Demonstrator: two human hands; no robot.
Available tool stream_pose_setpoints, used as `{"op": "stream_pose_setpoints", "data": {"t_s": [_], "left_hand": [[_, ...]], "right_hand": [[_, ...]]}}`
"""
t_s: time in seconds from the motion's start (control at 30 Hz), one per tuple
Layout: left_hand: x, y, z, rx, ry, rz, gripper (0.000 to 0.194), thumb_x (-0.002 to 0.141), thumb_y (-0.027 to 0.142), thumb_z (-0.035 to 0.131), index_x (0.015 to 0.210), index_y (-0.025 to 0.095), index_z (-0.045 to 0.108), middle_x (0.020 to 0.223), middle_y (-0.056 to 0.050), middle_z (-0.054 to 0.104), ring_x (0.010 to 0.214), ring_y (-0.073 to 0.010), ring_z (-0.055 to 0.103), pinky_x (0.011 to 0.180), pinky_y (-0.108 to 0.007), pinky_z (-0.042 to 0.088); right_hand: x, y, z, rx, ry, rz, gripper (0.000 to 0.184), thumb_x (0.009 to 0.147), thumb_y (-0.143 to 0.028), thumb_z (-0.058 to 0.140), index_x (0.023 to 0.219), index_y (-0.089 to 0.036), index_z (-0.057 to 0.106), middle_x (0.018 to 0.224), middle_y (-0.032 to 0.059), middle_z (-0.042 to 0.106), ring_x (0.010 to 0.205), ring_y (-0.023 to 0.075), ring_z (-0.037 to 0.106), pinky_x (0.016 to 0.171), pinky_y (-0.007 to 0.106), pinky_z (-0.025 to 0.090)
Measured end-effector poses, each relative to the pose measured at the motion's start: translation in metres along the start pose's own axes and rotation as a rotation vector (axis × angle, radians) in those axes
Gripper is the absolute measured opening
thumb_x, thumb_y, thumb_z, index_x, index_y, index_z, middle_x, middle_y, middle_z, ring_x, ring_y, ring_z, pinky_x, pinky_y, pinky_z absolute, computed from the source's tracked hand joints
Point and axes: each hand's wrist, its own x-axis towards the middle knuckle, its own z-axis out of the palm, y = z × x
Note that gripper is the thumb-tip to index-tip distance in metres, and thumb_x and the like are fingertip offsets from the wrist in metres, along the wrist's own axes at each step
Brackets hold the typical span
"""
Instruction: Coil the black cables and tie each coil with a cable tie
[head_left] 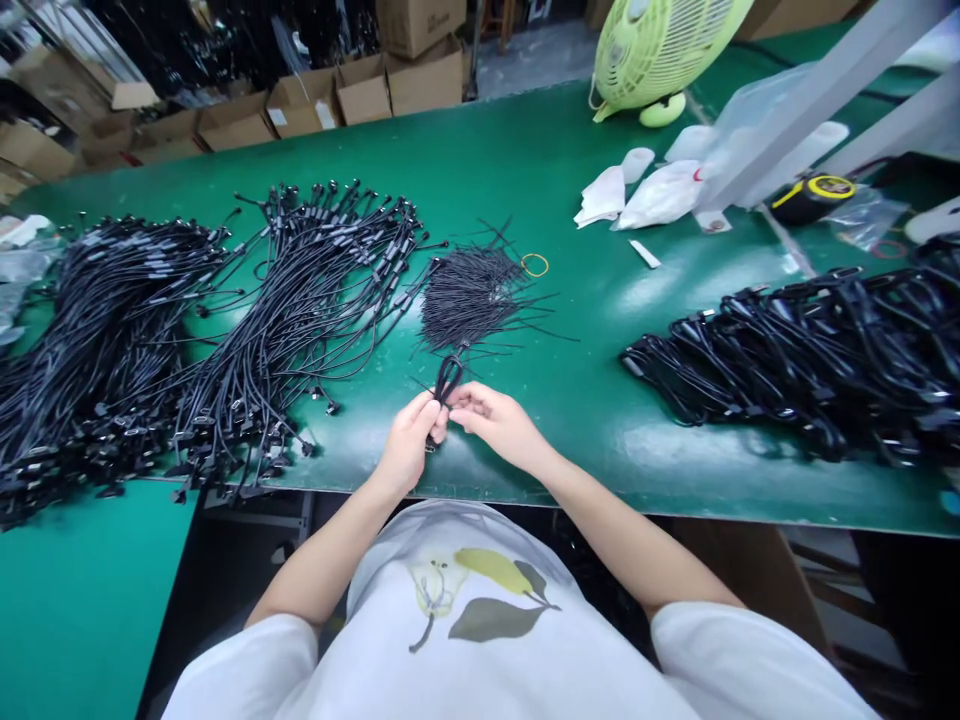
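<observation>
My left hand is closed around a folded black cable, whose looped end rises above the fingers. Close on its right, my right hand pinches at the bundle with thumb and fingertips. A thin black twist tie pokes out to the left of the cable; the rest of it is hidden by the fingers. Just beyond my hands lies a pile of black twist ties. To the left, long black cables lie in a loose heap, with another heap of cables farther left.
Bundled black cables are piled on the right of the green table. A yellow elastic band lies beside the ties. Farther back are a green fan, white plastic bags and a tape measure. Cardboard boxes line the far edge.
</observation>
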Motion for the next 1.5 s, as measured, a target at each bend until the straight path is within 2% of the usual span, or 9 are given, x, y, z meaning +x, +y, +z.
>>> {"op": "stream_pose_setpoints", "data": {"t_s": [0.13, 0.3, 0.43, 0.57, 0.73, 0.97, 1.07, 1.27, 1.5], "left_hand": [[-0.003, -0.004, -0.018, 0.407, 0.122, 0.230, 0.024, 0.089, 0.038, 0.053, 0.090, 0.017, 0.065, 0.075, -0.001, 0.058, 0.065, -0.0116, 0.049, 0.064, -0.025, 0.041], [-0.009, -0.004, -0.031, 0.794, 0.028, 0.334, 0.025, 0.088, 0.023, 0.048, 0.101, 0.019, 0.069, 0.106, -0.008, 0.069, 0.101, -0.0223, 0.060, 0.093, -0.033, 0.043], [-0.012, 0.001, -0.037, 0.735, -0.030, 0.223, 0.027, 0.087, 0.027, 0.047, 0.098, 0.017, 0.070, 0.097, -0.006, 0.071, 0.098, -0.0242, 0.062, 0.093, -0.035, 0.044], [-0.012, -0.001, -0.042, 0.715, -0.059, 0.150, 0.025, 0.082, 0.024, 0.048, 0.088, 0.013, 0.070, 0.082, -0.004, 0.069, 0.086, -0.0220, 0.061, 0.084, -0.032, 0.046], [-0.012, -0.007, -0.042, 0.586, -0.106, 0.109, 0.022, 0.078, 0.020, 0.048, 0.079, 0.012, 0.068, 0.064, 0.001, 0.057, 0.065, -0.0131, 0.050, 0.066, -0.024, 0.041], [-0.010, -0.014, -0.038, 0.442, -0.097, 0.014, 0.035, 0.079, 0.021, 0.051, 0.109, 0.010, 0.065, 0.067, 0.002, 0.058, 0.055, -0.0083, 0.042, 0.054, -0.020, 0.036], [-0.009, -0.018, -0.034, 0.512, -0.090, 0.026, 0.034, 0.083, 0.020, 0.049, 0.112, 0.013, 0.066, 0.080, -0.002, 0.066, 0.062, -0.0107, 0.052, 0.060, -0.021, 0.042], [0.000, -0.028, -0.023, 0.742, 0.010, 0.165, 0.035, 0.091, 0.021, 0.041, 0.116, 0.019, 0.065, 0.119, -0.006, 0.068, 0.108, -0.0190, 0.061, 0.097, -0.030, 0.043], [0.016, -0.022, -0.024, 0.861, -0.004, 0.101, 0.034, 0.086, 0.017, 0.044, 0.107, 0.020, 0.071, 0.102, -0.003, 0.073, 0.093, -0.0196, 0.064, 0.089, -0.030, 0.046]], "right_hand": [[-0.003, -0.008, 0.007, -0.589, 0.062, -0.342, 0.018, 0.093, -0.023, 0.046, 0.091, -0.016, 0.062, 0.082, 0.0060, 0.064, 0.075, 0.0154, 0.056, 0.069, 0.029, 0.043], [0.004, -0.031, 0.000, -1.225, -0.087, -1.001, 0.025, 0.094, -0.012, 0.038, 0.092, -0.012, 0.063, 0.103, 0.0121, 0.065, 0.090, 0.0196, 0.055, 0.070, 0.032, 0.040], [0.007, -0.045, -0.001, -1.424, -0.229, -1.130, 0.023, 0.094, -0.014, 0.040, 0.089, -0.014, 0.062, 0.093, 0.0099, 0.063, 0.087, 0.0200, 0.055, 0.071, 0.033, 0.040], [0.007, -0.050, 0.001, -1.496, -0.271, -1.237, 0.028, 0.091, -0.010, 0.037, 0.107, -0.013, 0.061, 0.121, 0.0133, 0.056, 0.112, 0.0236, 0.050, 0.086, 0.037, 0.040], [0.007, -0.050, 0.007, -1.652, -0.298, -1.184, 0.025, 0.090, -0.009, 0.037, 0.095, -0.014, 0.062, 0.084, 0.0097, 0.060, 0.076, 0.0213, 0.053, 0.067, 0.035, 0.040], [-0.005, -0.051, 0.019, -1.775, -0.368, -1.129, 0.040, 0.080, 0.002, 0.030, 0.074, -0.012, 0.066, 0.066, 0.0102, 0.055, 0.062, 0.0209, 0.044, 0.057, 0.034, 0.032], [-0.006, -0.051, 0.023, -1.737, -0.381, -0.965, 0.044, 0.078, 0.006, 0.026, 0.070, -0.011, 0.065, 0.064, 0.0107, 0.054, 0.059, 0.0206, 0.043, 0.056, 0.034, 0.031], [0.009, -0.043, 0.024, -1.601, -0.547, -0.426, 0.027, 0.079, -0.001, 0.039, 0.083, -0.004, 0.066, 0.070, 0.0156, 0.061, 0.062, 0.0211, 0.052, 0.052, 0.031, 0.028], [0.001, -0.030, 0.025, -1.639, -0.419, -0.331, 0.036, 0.084, 0.002, 0.028, 0.096, -0.001, 0.061, 0.079, 0.0175, 0.061, 0.070, 0.0225, 0.058, 0.048, 0.029, 0.025]]}}
